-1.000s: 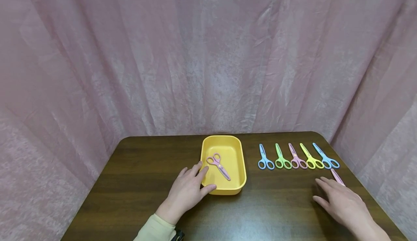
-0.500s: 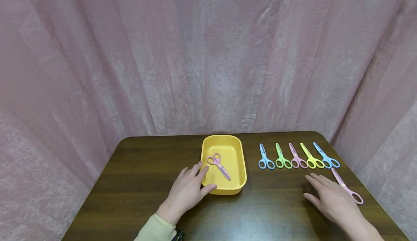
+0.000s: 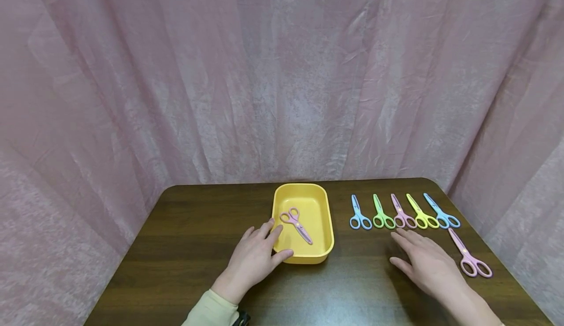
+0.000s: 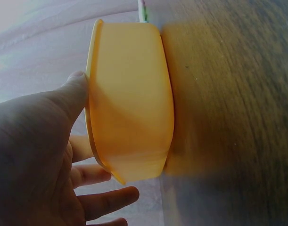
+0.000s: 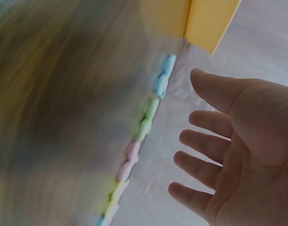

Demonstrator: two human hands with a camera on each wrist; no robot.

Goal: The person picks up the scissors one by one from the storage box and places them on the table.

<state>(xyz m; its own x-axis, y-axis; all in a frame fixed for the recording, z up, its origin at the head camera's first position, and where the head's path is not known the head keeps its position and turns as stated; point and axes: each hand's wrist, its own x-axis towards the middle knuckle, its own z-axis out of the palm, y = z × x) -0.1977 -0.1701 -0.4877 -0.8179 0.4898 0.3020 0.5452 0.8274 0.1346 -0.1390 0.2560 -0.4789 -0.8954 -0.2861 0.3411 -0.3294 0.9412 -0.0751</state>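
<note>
My left hand point(image 3: 252, 263) rests at the near left corner of a yellow plastic tray point(image 3: 323, 256), its thumb and fingers spread and touching the rim. In the left wrist view the thumb point(image 4: 75, 94) lies against the rim. Inside the tray are pink scissors point(image 3: 297, 226). My right hand point(image 3: 429, 265) hovers over the table with fingers extended, holding nothing. Just beyond its fingertips lie pink scissors point(image 3: 400, 213), and to its right another pink pair point(image 3: 469, 256). Also in the row are blue scissors point(image 3: 358, 216), green scissors point(image 3: 381, 214), yellow scissors point(image 3: 420, 214) and more blue scissors point(image 3: 441, 213).
The dark wooden table point(image 3: 198, 228) has rounded far corners, and its right edge runs close to the nearest pink scissors. A pink velvet curtain point(image 3: 282, 81) hangs behind and around the table.
My right hand has moved left, away from the pink scissors at the right, uncovering their handles. My left hand, the tray and the scissors in it have stayed in place.
</note>
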